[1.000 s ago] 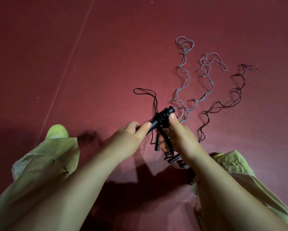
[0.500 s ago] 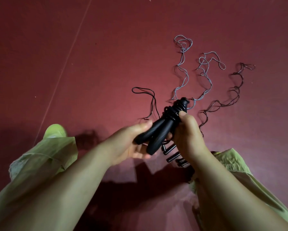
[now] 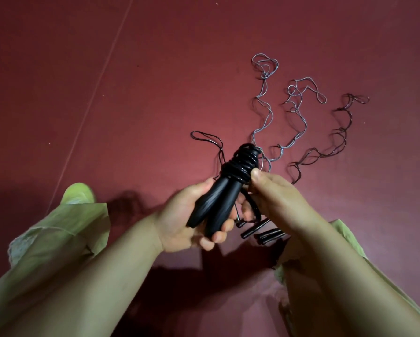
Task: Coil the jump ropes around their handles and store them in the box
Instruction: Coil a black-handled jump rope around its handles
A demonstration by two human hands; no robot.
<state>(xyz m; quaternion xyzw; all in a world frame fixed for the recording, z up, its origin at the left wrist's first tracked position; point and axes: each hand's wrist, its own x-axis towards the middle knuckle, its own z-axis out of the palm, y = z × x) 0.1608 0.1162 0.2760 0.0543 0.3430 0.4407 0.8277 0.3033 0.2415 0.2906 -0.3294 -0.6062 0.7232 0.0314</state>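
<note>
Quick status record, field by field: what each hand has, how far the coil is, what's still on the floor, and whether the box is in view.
left hand: grips the pair of black handles
right hand: pinches the black rope against the coil
coil: several turns around the handles' upper ends; a loose tail trails on the floor
on floor: two grey ropes, one dark rope, more handles
floor: red
box: not in view
</note>
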